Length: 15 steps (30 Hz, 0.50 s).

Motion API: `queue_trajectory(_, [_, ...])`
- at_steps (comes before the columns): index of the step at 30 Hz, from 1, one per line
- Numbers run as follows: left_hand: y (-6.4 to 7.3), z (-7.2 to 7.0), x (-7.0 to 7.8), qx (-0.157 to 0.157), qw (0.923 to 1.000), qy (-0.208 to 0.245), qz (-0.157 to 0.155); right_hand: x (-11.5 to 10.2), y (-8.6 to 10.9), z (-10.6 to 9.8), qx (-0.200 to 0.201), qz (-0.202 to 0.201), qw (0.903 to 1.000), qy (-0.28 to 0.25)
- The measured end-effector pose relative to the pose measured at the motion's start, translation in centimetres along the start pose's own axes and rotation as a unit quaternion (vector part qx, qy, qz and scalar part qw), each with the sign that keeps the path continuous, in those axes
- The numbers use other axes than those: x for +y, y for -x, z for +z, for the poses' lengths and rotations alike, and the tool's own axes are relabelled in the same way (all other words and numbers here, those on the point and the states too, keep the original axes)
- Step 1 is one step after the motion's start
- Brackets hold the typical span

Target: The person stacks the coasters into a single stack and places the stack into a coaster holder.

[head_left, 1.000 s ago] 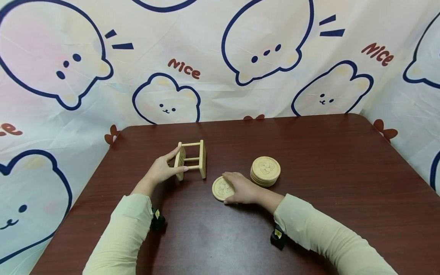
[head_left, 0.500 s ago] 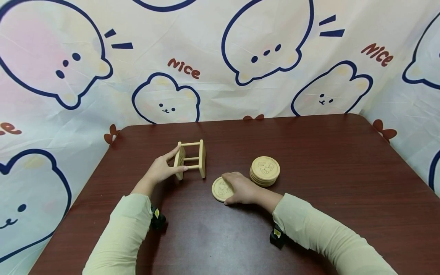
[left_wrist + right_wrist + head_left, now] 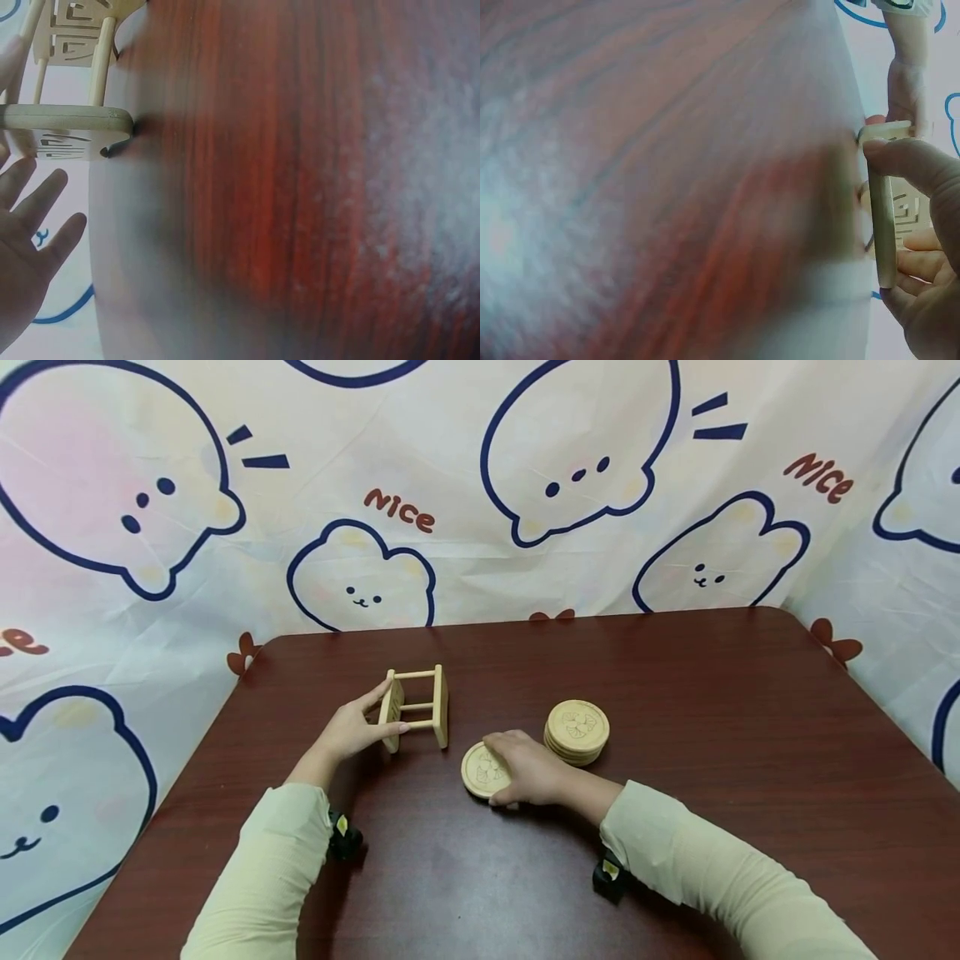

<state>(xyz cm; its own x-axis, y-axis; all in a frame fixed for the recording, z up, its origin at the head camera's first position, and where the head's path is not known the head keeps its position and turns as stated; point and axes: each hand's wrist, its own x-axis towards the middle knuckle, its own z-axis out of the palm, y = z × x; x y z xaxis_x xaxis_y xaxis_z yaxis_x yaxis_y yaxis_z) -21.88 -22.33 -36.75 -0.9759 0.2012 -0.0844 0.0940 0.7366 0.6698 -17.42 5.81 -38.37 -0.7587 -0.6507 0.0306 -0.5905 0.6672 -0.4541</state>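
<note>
My left hand (image 3: 352, 727) grips the left side panel of a small pale wooden rack (image 3: 442, 710), thumb on the near side. Its two panels stand upright, joined by thin rods, with cut-out slots showing in the left wrist view. To the right of the rack, my right hand (image 3: 531, 770) pinches a round pale wooden coaster (image 3: 483, 768) with a flower-like pattern engraved on top. The hand hides its right part. In the right wrist view the coaster (image 3: 883, 225) appears edge-on between thumb and fingers. Whether it is off the table, I cannot tell.
A stack of several matching coasters (image 3: 577, 727) stands just behind and right of my right hand. Everything is on a dark reddish-brown table (image 3: 675, 693). A printed cloth (image 3: 465, 560) with cartoon bears hangs behind and at the sides.
My right hand and the coaster have shifted very slightly upward in the head view. The left hand and the rack have stayed in place.
</note>
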Motion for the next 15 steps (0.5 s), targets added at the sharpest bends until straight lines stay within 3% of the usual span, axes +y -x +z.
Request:
queue_trajectory(8, [-0.2, -0.1, 0.0, -0.004, 0.9999, 0.011, -0.008, -0.5, 0.4, -1.4, 0.022, -0.022, 0.9995, 0.006])
queue_trajectory(15, [-0.3, -0.1, -0.2, 0.001, 1.0, -0.007, -0.007, -0.8, 1.2, -2.6, 0.035, -0.028, 0.9989, 0.011])
